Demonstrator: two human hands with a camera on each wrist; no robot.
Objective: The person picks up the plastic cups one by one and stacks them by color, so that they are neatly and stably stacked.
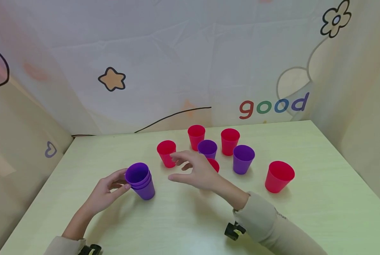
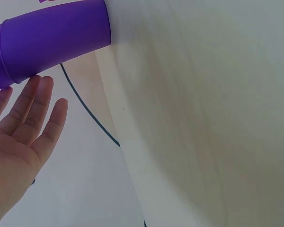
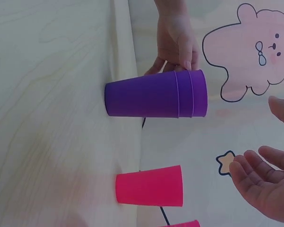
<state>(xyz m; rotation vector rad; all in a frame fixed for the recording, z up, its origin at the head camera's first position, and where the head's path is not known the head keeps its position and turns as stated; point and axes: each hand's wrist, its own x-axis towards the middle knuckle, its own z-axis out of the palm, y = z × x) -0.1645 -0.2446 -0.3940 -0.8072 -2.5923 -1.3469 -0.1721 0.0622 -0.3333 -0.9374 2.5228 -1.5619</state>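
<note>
At the left of the table stands a nested stack of purple cups, several rims showing one above another. My left hand holds the stack lightly near its top, thumb in front and fingers at the far left side. In the left wrist view, the fingertips meet the side of the purple cup. My right hand hovers right of the stack with fingers spread and holds nothing. It partly hides a red cup and a purple cup. Just beyond its fingertips is another red cup.
Two red cups stand at the back. A single purple cup is right of my right hand, and a red cup stands farther right. A printed cloth hangs behind the pale table.
</note>
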